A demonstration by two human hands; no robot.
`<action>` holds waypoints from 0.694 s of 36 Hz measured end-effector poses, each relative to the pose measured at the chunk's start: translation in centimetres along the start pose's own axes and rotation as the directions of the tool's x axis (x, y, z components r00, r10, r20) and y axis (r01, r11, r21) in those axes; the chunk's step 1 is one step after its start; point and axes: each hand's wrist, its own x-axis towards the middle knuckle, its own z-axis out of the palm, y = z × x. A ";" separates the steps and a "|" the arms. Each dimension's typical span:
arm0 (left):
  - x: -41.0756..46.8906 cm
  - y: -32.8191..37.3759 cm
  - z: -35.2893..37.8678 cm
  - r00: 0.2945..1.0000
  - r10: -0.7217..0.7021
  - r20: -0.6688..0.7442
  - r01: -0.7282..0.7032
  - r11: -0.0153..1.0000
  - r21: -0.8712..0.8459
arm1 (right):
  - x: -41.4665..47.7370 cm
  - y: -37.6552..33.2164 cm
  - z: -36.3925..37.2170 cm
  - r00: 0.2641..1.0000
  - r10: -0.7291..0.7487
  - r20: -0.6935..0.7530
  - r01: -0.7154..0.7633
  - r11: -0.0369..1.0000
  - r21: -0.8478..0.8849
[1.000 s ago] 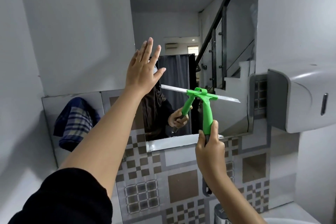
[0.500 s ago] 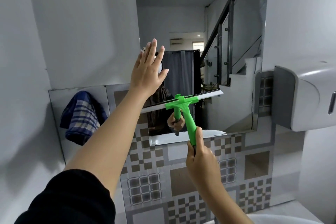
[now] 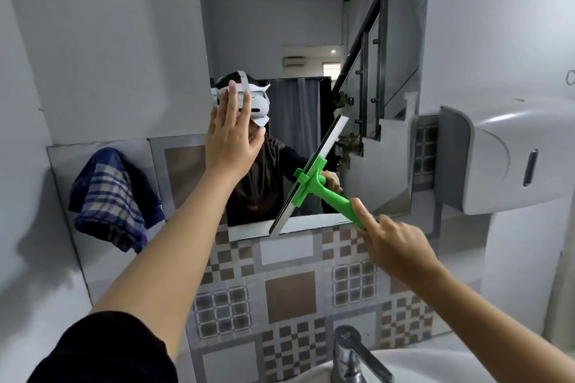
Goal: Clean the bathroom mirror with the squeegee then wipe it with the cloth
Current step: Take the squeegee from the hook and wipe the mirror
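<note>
So the right hand [image 3: 396, 246] is wrapped around the green handle of the squeegee [image 3: 314, 182], index finger stretched out along the top of the handle and the other fingers curled under it. That squeegee is low down on the mirror [image 3: 311, 25], over toward the right of the glass, and the blade is tilted steeply, running from the mirror's bottom edge up and to the right. It looks like the blade is against the glass, but I can't tell for certain from where I'm standing.

Meanwhile the left hand [image 3: 231, 137] is up at the mirror's left side, flat and open with the fingers spread a little and pointing up, holding nothing. Can't tell if the palm is actually touching the glass either.

A blue checked cloth [image 3: 110, 199] hangs on the wall to the left of the mirror, well apart from both hands. Off on the right wall sits a white dispenser [image 3: 510, 158], just beside the mirror's edge. Patterned brown and grey tiles [image 3: 289, 295] fill the wall under the mirror, and down near the bottom there's a chrome tap [image 3: 351, 354] over the rim of a white sink [image 3: 435, 364].
</note>
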 end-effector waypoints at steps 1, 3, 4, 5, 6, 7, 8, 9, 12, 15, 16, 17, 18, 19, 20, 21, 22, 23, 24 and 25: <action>0.0 0.0 0.1 1.000 -0.001 -0.007 0.002 1.000 0.004 | -0.1 0.8 0.0 1.000 0.000 -0.002 0.000 1.000 -0.011; 0.1 0.0 0.3 1.000 -0.009 -0.012 0.009 1.000 0.015 | -0.6 2.1 0.0 1.000 0.021 0.005 -0.021 1.000 0.000; 0.1 0.0 0.4 1.000 -0.016 -0.010 0.017 1.000 0.020 | -0.9 2.6 0.1 0.999 0.036 0.012 -0.036 0.999 0.019; 0.1 0.0 0.5 1.000 -0.022 -0.006 0.022 0.999 0.024 | -1.2 3.1 0.2 0.998 0.056 0.019 -0.057 0.998 0.041; 0.1 0.0 0.6 1.000 -0.024 -0.005 0.024 0.999 0.027 | -1.6 3.4 0.2 0.997 0.078 0.021 -0.079 0.995 0.061; 0.1 0.1 0.7 1.000 -0.024 -0.007 0.025 0.999 0.032 | -1.9 3.6 0.4 0.995 0.098 0.012 -0.099 0.992 0.078; 0.1 0.1 0.7 1.000 -0.027 -0.010 0.027 0.999 0.037 | -2.2 3.7 0.7 0.993 0.116 -0.003 -0.115 0.989 0.094; 0.2 0.2 0.7 0.999 -0.033 -0.010 0.033 0.999 0.041 | -2.4 3.6 1.0 0.990 0.137 -0.016 -0.135 0.984 0.115; 0.2 0.1 0.8 0.999 -0.051 -0.004 0.051 0.997 0.051 | -3.0 2.3 1.8 0.974 0.227 0.007 -0.222 0.947 0.233; 0.3 -0.1 0.8 0.999 -0.042 0.004 0.041 0.997 0.068 | -3.5 0.8 2.7 0.960 0.277 0.026 -0.269 0.901 0.341; 0.3 -0.1 0.8 0.999 -0.040 0.006 0.039 0.997 0.071 | -3.7 0.5 2.9 0.956 0.293 0.022 -0.280 0.885 0.371; 0.4 -0.1 0.7 0.999 -0.040 0.008 0.039 0.997 0.072 | -3.7 0.2 3.1 0.950 0.311 0.025 -0.295 0.869 0.396; 0.4 -0.1 0.7 0.999 -0.040 0.009 0.039 0.997 0.073 | -3.7 0.1 3.4 0.944 0.329 0.036 -0.313 0.852 0.419; 0.4 -0.1 0.6 0.999 -0.039 0.009 0.038 0.997 0.073 | -3.8 -0.1 3.6 0.938 0.344 0.050 -0.331 0.840 0.430; 0.4 -0.1 0.6 0.999 -0.038 0.008 0.037 0.997 0.072 | -3.8 -0.2 3.8 0.931 0.359 0.060 -0.348 0.831 0.434; 0.4 0.0 0.6 0.999 -0.039 0.007 0.038 0.997 0.071 | -3.8 -0.4 4.0 0.924 0.376 0.070 -0.367 0.821 0.437; 0.4 0.0 0.6 0.999 -0.039 0.007 0.039 0.997 0.068 | -3.9 -0.5 4.0 0.916 0.393 0.078 -0.385 0.810 0.442; 0.3 0.1 0.6 0.999 -0.040 0.008 0.039 0.997 0.063 | -3.9 -0.7 4.1 0.910 0.406 0.083 -0.398 0.800 0.449; 0.3 0.1 0.5 0.999 -0.040 0.008 0.040 0.997 0.058 | -3.9 -0.9 4.2 0.905 0.417 0.086 -0.407 0.790 0.459; 0.3 0.1 0.5 0.999 -0.040 0.009 0.040 0.998 0.056 | -3.9 -1.1 4.3 0.899 0.428 0.090 -0.417 0.778 0.470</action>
